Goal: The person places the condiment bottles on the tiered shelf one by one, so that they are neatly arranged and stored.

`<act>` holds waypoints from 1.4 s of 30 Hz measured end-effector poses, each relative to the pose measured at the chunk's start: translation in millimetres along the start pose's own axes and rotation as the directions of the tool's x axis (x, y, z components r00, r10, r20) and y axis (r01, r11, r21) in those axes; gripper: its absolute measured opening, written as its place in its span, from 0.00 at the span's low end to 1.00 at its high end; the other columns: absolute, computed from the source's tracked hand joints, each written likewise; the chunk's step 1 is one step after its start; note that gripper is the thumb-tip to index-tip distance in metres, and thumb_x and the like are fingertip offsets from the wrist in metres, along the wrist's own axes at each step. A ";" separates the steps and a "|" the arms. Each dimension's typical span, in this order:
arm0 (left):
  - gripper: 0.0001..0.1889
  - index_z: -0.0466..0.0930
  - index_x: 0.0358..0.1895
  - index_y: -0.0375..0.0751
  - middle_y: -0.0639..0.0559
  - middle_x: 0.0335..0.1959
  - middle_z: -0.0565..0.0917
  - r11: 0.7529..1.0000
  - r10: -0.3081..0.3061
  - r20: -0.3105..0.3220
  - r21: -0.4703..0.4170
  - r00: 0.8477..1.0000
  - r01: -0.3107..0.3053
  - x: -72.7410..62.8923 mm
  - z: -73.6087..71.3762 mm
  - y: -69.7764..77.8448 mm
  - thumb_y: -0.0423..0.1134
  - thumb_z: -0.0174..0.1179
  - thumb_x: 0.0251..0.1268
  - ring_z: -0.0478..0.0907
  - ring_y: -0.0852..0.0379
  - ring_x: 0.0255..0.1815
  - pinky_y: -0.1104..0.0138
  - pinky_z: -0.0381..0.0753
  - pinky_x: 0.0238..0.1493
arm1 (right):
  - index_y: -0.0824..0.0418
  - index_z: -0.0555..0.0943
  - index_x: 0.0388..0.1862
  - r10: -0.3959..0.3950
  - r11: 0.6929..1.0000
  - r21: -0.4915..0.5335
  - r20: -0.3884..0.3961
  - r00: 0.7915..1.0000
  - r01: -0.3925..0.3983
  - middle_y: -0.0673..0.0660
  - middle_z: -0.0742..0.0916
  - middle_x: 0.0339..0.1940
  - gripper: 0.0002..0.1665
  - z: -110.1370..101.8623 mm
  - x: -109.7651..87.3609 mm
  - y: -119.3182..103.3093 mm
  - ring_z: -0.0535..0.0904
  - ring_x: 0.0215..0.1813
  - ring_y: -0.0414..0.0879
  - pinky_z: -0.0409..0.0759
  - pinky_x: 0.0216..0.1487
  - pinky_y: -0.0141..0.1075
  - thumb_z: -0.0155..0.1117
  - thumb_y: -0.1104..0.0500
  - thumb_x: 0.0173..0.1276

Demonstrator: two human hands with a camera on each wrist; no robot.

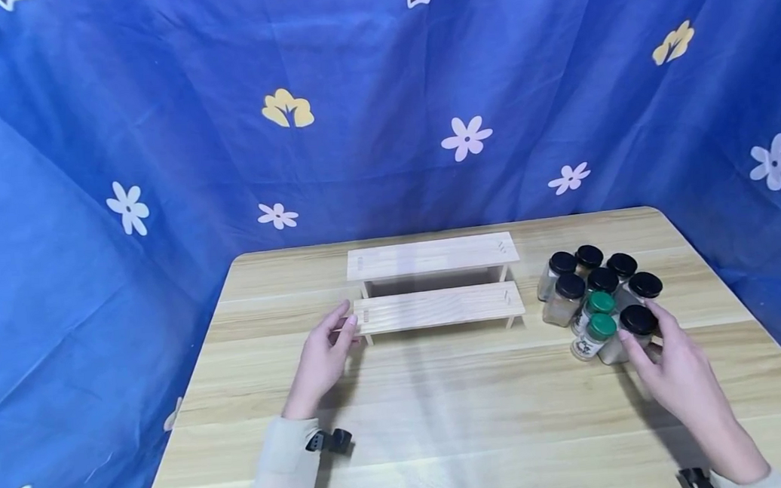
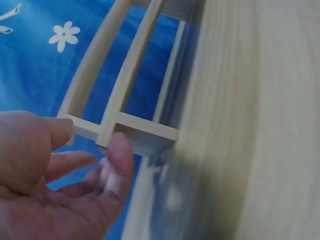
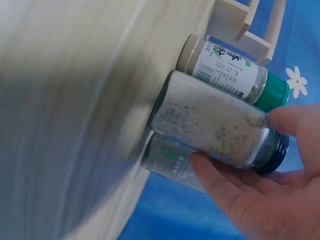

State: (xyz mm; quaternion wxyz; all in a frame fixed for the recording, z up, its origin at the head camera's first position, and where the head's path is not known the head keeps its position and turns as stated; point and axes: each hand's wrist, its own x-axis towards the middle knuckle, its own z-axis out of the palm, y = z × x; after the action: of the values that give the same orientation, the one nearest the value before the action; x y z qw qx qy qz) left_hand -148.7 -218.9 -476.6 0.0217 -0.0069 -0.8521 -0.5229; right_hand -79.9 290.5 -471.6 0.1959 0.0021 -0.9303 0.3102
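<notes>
Two hands flank two shelves and nine jars.

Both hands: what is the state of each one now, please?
Left hand: open, at the lower shelf.
Right hand: closed around a black-lidded jar.

There's the jar, flat-sided and clear, black lid on, speckled filling showing, standing upright on the worktop at the near edge of the jar cluster! And over left, the pale wooden rack, two long planks stepped, standing on its legs.
</notes>
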 end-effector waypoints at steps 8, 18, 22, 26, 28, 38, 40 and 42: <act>0.25 0.71 0.76 0.38 0.32 0.61 0.83 0.991 -0.038 -0.005 -0.131 0.999 0.037 -1.3 8.0 -11.0 0.34 0.57 0.81 0.88 0.50 0.44 0.72 0.92 0.48 | 0.71 0.71 0.71 0.022 0.990 0.137 -0.008 1.000 -0.021 0.80 0.83 0.60 0.33 0.6 -1.4 6.2 0.62 0.55 0.05 0.72 0.46 0.03 0.70 0.58 0.75; 0.24 0.72 0.76 0.39 0.32 0.60 0.84 0.985 -0.035 -0.025 -0.170 0.999 0.030 1.9 10.4 -16.9 0.36 0.57 0.81 0.87 0.57 0.42 0.72 0.92 0.48 | 0.71 0.72 0.71 0.000 0.989 0.145 -0.013 1.000 0.002 0.81 0.83 0.61 0.31 -5.7 -2.7 3.4 0.63 0.56 0.05 0.70 0.48 0.02 0.68 0.60 0.76; 0.24 0.72 0.76 0.40 0.32 0.60 0.85 0.986 -0.026 -0.040 -0.165 0.999 0.019 1.9 8.1 -16.3 0.37 0.58 0.81 0.87 0.53 0.44 0.73 0.91 0.47 | 0.70 0.73 0.70 0.021 0.991 0.130 -0.011 1.000 -0.020 0.80 0.83 0.61 0.29 -17.6 0.8 -3.0 0.63 0.53 0.04 0.70 0.48 0.03 0.67 0.59 0.77; 0.24 0.73 0.76 0.41 0.33 0.59 0.85 0.987 -0.020 -0.057 -0.161 0.998 0.011 1.6 6.8 -14.0 0.38 0.58 0.81 0.87 0.54 0.43 0.73 0.91 0.47 | 0.70 0.73 0.69 0.024 0.992 0.126 -0.031 0.999 -0.020 0.81 0.84 0.59 0.27 -33.4 6.9 -10.9 0.64 0.52 0.04 0.70 0.48 0.03 0.68 0.59 0.77; 0.24 0.73 0.76 0.42 0.33 0.59 0.86 0.987 -0.018 -0.062 -0.162 0.998 0.008 1.8 6.6 -13.5 0.38 0.58 0.81 0.86 0.56 0.43 0.72 0.91 0.48 | 0.71 0.73 0.68 0.000 0.992 0.127 -0.039 0.999 0.005 0.81 0.83 0.59 0.27 -41.6 11.7 -15.2 0.65 0.53 0.04 0.71 0.48 0.03 0.67 0.61 0.76; 0.24 0.73 0.76 0.40 0.33 0.59 0.85 0.982 -0.020 -0.060 -0.190 0.998 0.008 3.7 9.7 -14.8 0.34 0.58 0.80 0.85 0.58 0.41 0.75 0.90 0.46 | 0.68 0.72 0.73 -0.052 0.998 0.033 -0.066 0.997 0.054 0.80 0.84 0.60 0.31 -70.8 41.7 -43.6 0.62 0.54 0.03 0.66 0.48 0.00 0.68 0.58 0.77; 0.24 0.73 0.75 0.39 0.32 0.58 0.85 0.982 -0.015 -0.062 -0.188 0.998 0.003 3.9 12.0 -15.6 0.34 0.58 0.80 0.85 0.59 0.41 0.76 0.91 0.46 | 0.67 0.72 0.74 -0.065 0.997 0.046 -0.055 0.996 0.068 0.79 0.84 0.61 0.32 -70.2 48.5 -50.8 0.63 0.54 0.04 0.67 0.48 0.00 0.68 0.58 0.77; 0.24 0.74 0.75 0.39 0.32 0.58 0.85 0.983 -0.009 -0.065 -0.186 0.998 -0.003 4.0 14.8 -16.5 0.33 0.59 0.80 0.85 0.59 0.40 0.75 0.91 0.46 | 0.66 0.73 0.73 -0.074 0.995 0.071 -0.038 0.997 0.076 0.78 0.84 0.61 0.31 -67.5 55.7 -58.6 0.65 0.55 0.04 0.68 0.49 0.01 0.69 0.58 0.76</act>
State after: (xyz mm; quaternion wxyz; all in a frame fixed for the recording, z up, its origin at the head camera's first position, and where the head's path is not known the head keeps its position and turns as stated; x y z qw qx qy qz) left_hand -153.6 -213.2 -497.8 0.0479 0.0095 -0.7983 -0.6003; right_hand -99.4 288.8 -368.1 0.2237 0.0388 -0.9141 0.3361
